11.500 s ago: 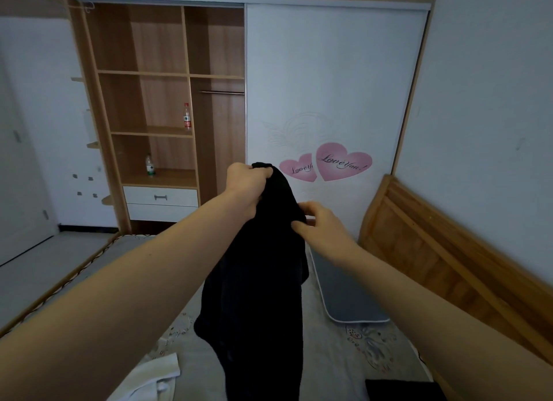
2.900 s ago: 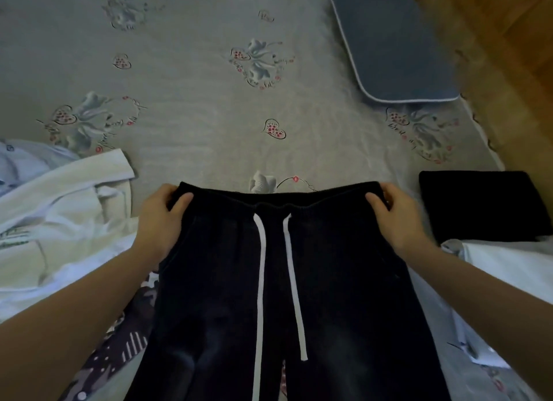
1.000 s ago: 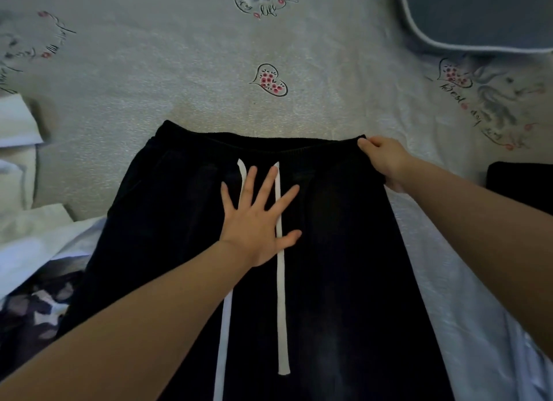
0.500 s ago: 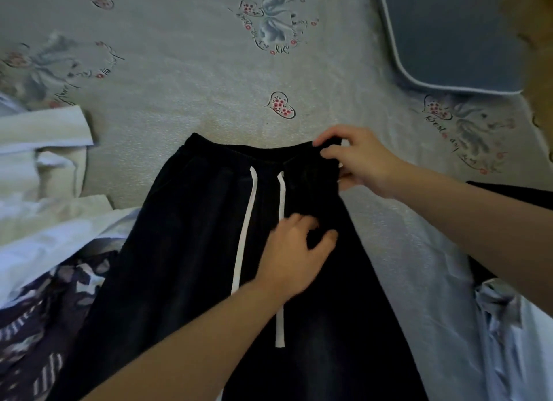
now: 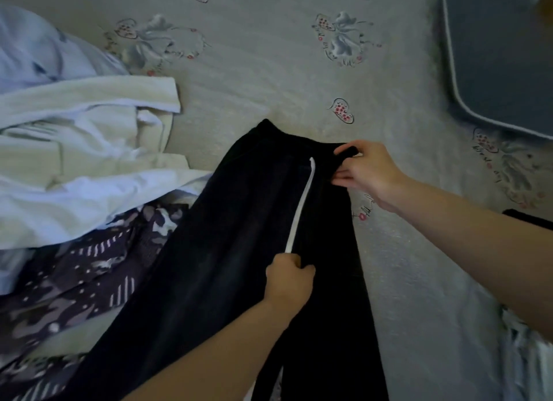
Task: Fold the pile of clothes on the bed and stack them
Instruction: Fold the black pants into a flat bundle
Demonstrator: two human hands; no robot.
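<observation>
Black drawstring trousers (image 5: 227, 251) lie lengthwise on the grey patterned bed sheet (image 5: 269, 65), waistband at the far end. My right hand (image 5: 368, 173) pinches the right corner of the waistband and holds it folded over towards the middle. My left hand (image 5: 288, 281) grips the trouser fabric at the centre, just below the end of the one visible white drawstring (image 5: 300, 206). A pile of unfolded clothes lies to the left: white garments (image 5: 77, 149), a pale blue one (image 5: 39, 56) and a dark patterned one (image 5: 74, 290).
A grey-blue pillow (image 5: 502, 59) with white piping lies at the upper right. A corner of a folded black garment (image 5: 529, 218) shows at the right edge, with pale cloth (image 5: 526, 367) at the lower right, behind my right forearm.
My right hand has carried the waistband corner further left, so the trousers look narrower and one drawstring is covered. My left hand has slid down and closed on the fabric. The view shifted left.
</observation>
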